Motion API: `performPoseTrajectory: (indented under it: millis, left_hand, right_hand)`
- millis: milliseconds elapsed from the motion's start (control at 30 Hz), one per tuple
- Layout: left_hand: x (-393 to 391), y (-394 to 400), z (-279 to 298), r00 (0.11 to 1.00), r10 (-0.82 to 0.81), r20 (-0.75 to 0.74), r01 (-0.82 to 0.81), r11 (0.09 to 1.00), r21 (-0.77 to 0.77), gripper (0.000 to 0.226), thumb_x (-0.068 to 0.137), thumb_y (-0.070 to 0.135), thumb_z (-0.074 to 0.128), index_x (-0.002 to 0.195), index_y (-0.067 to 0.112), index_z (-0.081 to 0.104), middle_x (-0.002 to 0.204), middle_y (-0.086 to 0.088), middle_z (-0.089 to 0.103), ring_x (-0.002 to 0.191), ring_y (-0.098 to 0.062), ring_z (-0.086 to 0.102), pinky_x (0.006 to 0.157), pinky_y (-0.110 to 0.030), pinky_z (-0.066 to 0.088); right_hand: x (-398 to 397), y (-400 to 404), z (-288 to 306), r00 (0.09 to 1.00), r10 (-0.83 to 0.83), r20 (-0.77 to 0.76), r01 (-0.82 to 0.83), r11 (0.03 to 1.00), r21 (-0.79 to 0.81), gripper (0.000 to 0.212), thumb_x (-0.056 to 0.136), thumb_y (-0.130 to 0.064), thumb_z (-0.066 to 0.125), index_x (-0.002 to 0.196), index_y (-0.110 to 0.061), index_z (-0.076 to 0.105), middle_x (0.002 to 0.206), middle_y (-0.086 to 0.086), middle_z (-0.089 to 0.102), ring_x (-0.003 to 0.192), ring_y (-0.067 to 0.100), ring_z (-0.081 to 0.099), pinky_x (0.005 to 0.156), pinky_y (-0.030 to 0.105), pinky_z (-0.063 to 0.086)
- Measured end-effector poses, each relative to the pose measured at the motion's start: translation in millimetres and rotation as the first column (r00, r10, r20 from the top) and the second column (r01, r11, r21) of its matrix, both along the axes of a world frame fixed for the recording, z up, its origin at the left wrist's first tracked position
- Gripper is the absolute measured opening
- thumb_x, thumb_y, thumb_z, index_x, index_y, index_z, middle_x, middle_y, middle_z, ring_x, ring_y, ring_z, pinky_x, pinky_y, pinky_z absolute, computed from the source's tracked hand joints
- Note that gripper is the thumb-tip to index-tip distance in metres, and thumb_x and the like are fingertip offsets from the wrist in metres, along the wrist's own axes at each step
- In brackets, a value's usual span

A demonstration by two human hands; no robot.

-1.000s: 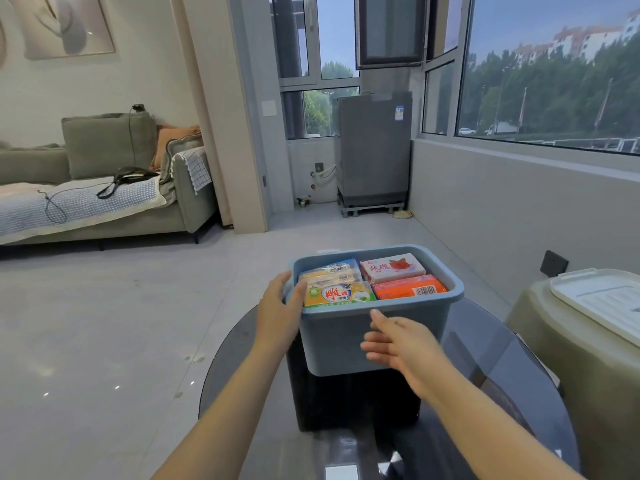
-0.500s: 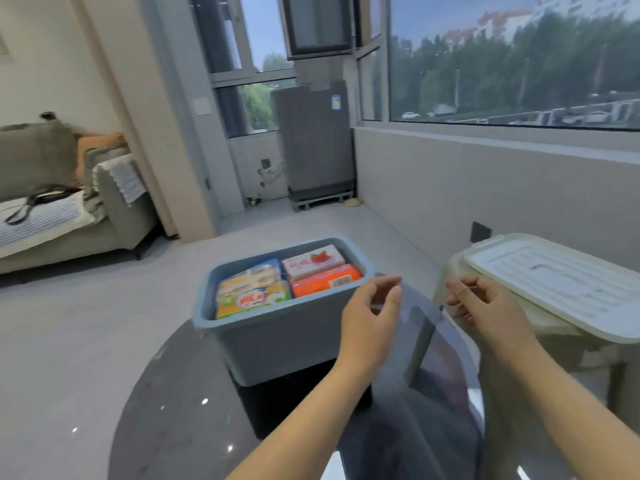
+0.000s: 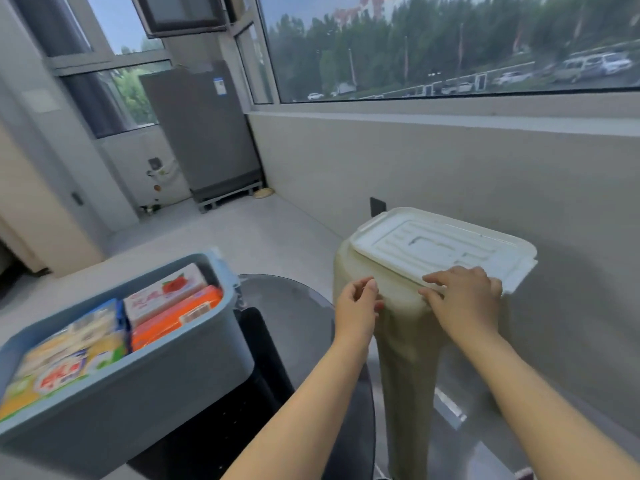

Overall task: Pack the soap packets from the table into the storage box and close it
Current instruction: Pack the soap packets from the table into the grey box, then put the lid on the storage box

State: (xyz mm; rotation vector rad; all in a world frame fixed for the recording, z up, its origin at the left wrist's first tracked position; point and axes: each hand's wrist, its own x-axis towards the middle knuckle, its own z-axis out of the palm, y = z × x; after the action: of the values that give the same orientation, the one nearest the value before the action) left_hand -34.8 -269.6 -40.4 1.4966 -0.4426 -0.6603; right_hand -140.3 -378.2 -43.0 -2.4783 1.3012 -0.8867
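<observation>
The blue-grey storage box (image 3: 166, 368) stands open on the dark round glass table (image 3: 301, 306) at the lower left. Several soap packets (image 3: 173, 313) lie packed inside it, orange, pink-white and yellow-green. The box's white lid (image 3: 440, 247) lies flat on a beige chair back (image 3: 405, 348) to the right. My right hand (image 3: 464, 299) rests with spread fingers on the lid's near edge. My left hand (image 3: 356, 306) hovers at the chair's near left corner, fingers curled, holding nothing and just short of the lid.
A low grey wall (image 3: 450, 161) under a wide window runs along the right. A grey appliance (image 3: 204, 133) stands in the far corner. Bare tiled floor (image 3: 242, 233) lies beyond the table.
Both hands left the box and moved right to the lid on the chair. The view swung right, so the box now sits at the lower left.
</observation>
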Motion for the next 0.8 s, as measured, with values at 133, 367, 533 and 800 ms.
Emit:
performPoseTrajectory:
  millis: [133, 367, 533, 800]
  left_hand:
    - [-3, -10, -9, 0.999, -0.001, -0.033, 0.001, 1.0, -0.008, 0.011, 0.093, 0.028, 0.051, 0.099, 0.026, 0.06, 0.087, 0.005, 0.061, 0.067, -0.005, 0.061, 0.06, -0.017, 0.045]
    - [-2, 2, 12, 0.997, 0.025, 0.074, -0.016, 0.993, -0.118, 0.032, 0.093, 0.025, 0.053, 0.126, 0.026, 0.051, 0.111, 0.004, 0.056, 0.095, -0.009, 0.06, 0.065, -0.014, 0.05]
    - [-1, 26, 49, 0.919, 0.003, 0.395, 0.054, 0.989, -0.135, 0.04, 0.092, 0.028, 0.054, 0.126, 0.047, 0.045, 0.139, 0.004, 0.034, 0.124, -0.005, 0.045, 0.102, -0.026, 0.04]
    - [13, 85, 125, 0.784, 0.148, 0.603, 0.001, 0.971, -0.239, 0.048, 0.084, 0.017, 0.067, 0.129, 0.023, 0.053, 0.118, -0.001, 0.033, 0.082, 0.025, 0.053, 0.066, 0.006, 0.04]
  right_hand:
    - [-5, -5, -1, 0.994, -0.096, -0.051, 0.096, 0.995, 0.011, 0.017, 0.085, -0.032, 0.058, 0.087, -0.024, 0.073, 0.085, 0.001, 0.071, 0.092, 0.025, 0.051, 0.077, 0.034, 0.023]
    - [-12, 19, 31, 0.982, -0.055, 0.183, 0.082, 0.986, -0.146, 0.012, 0.081, -0.025, 0.066, 0.074, -0.017, 0.071, 0.079, 0.004, 0.07, 0.084, 0.029, 0.053, 0.073, 0.034, 0.021]
    - [-14, 59, 60, 0.936, 0.038, 0.35, 0.034, 0.98, -0.196, 0.009, 0.077, -0.022, 0.071, 0.073, -0.013, 0.071, 0.075, 0.007, 0.07, 0.082, 0.033, 0.055, 0.077, 0.037, 0.027]
    - [-25, 111, 125, 0.832, 0.176, 0.526, -0.043, 0.966, -0.256, 0.013, 0.08, -0.027, 0.068, 0.079, -0.015, 0.071, 0.078, 0.005, 0.071, 0.078, 0.026, 0.051, 0.069, 0.027, 0.02]
